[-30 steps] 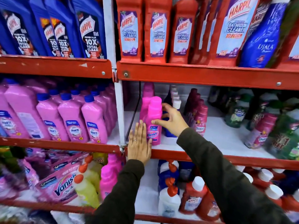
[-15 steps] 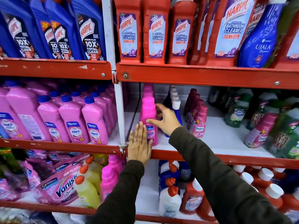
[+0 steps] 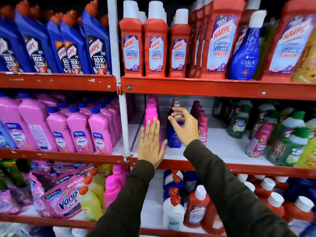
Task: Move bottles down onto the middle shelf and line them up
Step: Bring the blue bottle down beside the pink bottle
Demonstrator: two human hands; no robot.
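Note:
A bright pink Vanish bottle (image 3: 151, 113) stands at the left end of the white middle shelf (image 3: 222, 151), with more pink bottles in a row behind it. My left hand (image 3: 151, 142) lies flat against its front, fingers straight and together. My right hand (image 3: 183, 125) hovers just right of it, fingers spread, in front of a dark blue Ujala bottle (image 3: 173, 139). It holds nothing. Red Harpic bathroom cleaner bottles (image 3: 155, 48) and one blue Ujala bottle (image 3: 246, 53) stand on the shelf above.
Small maroon Comfort bottles (image 3: 203, 129) form a row right of my right hand. Green bottles (image 3: 290, 142) crowd the shelf's right end. A white upright post (image 3: 124, 125) borders the pink bottle on the left. Pink Shakti bottles (image 3: 78, 132) fill the neighbouring bay.
My right hand has let go of the pink bottle and shifted right, fingers spread, to the blue bottle. The view has tilted upward. My left hand stays flat on the pink bottle.

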